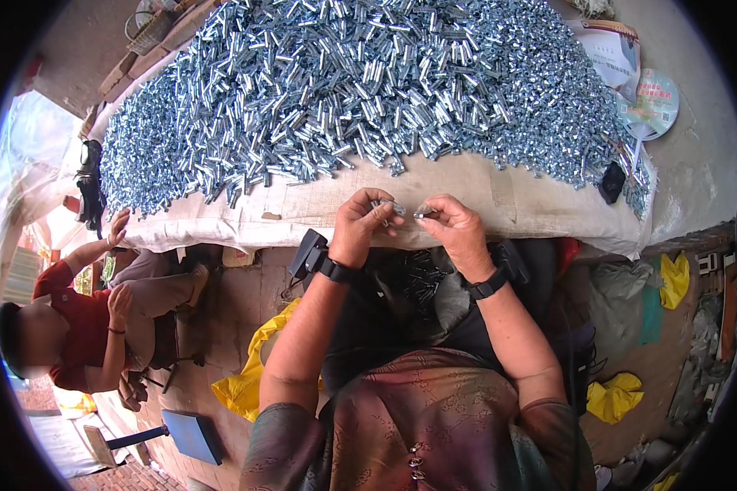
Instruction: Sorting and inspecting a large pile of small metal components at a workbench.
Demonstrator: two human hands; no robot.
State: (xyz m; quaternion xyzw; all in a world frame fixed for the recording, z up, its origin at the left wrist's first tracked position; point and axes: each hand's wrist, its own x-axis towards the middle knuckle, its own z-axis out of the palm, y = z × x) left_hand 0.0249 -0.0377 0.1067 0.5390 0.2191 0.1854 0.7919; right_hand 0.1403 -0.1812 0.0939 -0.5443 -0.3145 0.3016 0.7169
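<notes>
My left hand (363, 222) is closed, pinching a shiny metal piece (396, 209) between thumb and fingers. Just to its right, my right hand (455, 226) pinches a smaller metal piece (421, 215) in its fingertips. The two pieces point toward each other with a small gap between them. Both hands are over the near edge of a table covered with a pale cloth (319, 204). Beyond them lies a broad heap of long silvery metal pieces (336, 90), with small metal pieces (540, 90) heaped at the right and more small pieces (143, 155) at the left.
A co-worker in a red top (82, 303) sits at the left, a hand near the table's edge. At the right edge are a round fan (657, 102) and a black item (612, 182). Yellow bags (614, 398) and a blue stool (192, 436) stand on the floor. Dark pieces lie in my lap.
</notes>
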